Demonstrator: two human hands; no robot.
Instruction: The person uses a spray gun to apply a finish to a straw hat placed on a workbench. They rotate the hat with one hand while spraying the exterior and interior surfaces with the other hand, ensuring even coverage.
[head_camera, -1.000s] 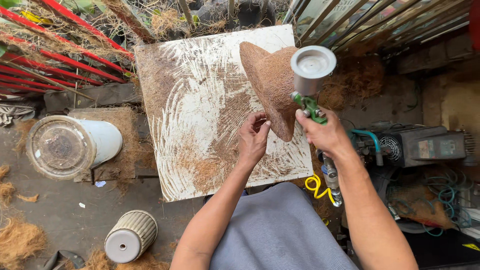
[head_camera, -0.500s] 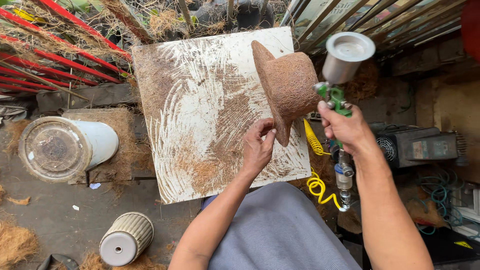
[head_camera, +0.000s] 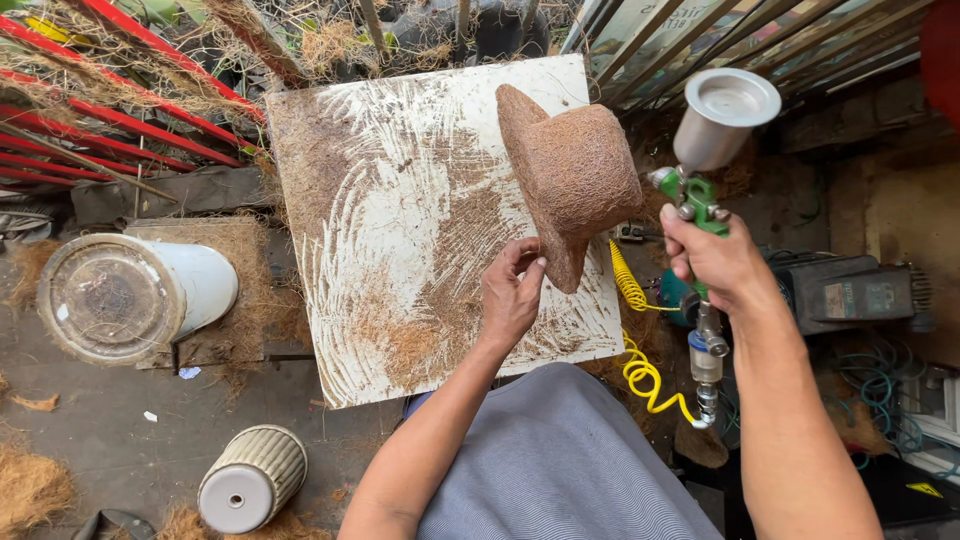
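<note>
A brown hat-shaped form of coconut fibre (head_camera: 575, 175) is held up on edge over a white board (head_camera: 400, 200) smeared with brown fibre. My left hand (head_camera: 512, 292) grips the lower brim of the form. To its right, my right hand (head_camera: 712, 258) is closed around the green handle of a spray gun (head_camera: 705, 150) with a silver metal cup on top. The gun stands just right of the form, apart from it. A yellow coiled hose (head_camera: 640, 350) hangs below the gun.
A white bucket (head_camera: 130, 295) lies on its side at the left. A ribbed cream cylinder (head_camera: 252, 480) lies at the bottom left. Red bars (head_camera: 110, 110) and dry fibre lie at the top left. A machine (head_camera: 855, 290) and cables sit at the right.
The spray gun has swung from in front of the fibre form out to its right. The form has tilted and shifted slightly right; my left hand keeps its grip on the brim.
</note>
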